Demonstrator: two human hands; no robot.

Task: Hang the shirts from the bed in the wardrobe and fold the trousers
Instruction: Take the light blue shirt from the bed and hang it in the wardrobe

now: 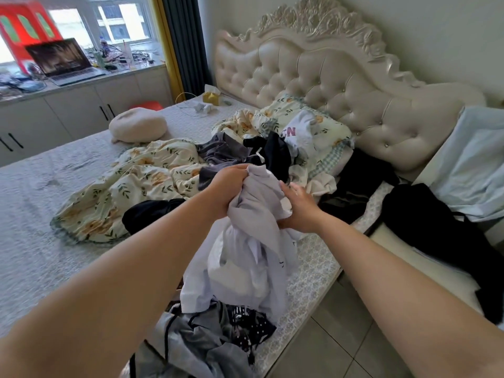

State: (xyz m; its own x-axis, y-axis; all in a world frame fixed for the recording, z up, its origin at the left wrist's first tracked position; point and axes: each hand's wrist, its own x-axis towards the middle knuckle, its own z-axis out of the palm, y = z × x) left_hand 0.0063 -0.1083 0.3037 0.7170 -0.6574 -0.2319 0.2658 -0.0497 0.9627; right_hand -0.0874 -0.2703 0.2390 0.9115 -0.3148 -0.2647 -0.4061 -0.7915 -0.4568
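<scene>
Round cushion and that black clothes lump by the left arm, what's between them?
A crumpled floral quilt lies between the round cushion and the black garment, seen in the head view.

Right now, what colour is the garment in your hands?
Pale grey-lilac garment, plain, clearest in the head view.

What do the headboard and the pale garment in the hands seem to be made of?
Headboard: probably cream leather or imitation leather, slightly glossy, with buttoned tufts and a carved frame. Pale garment: thin soft cloth, perhaps cotton, matt; it crumples into many fine folds where the left hand and right hand hold it.
</scene>
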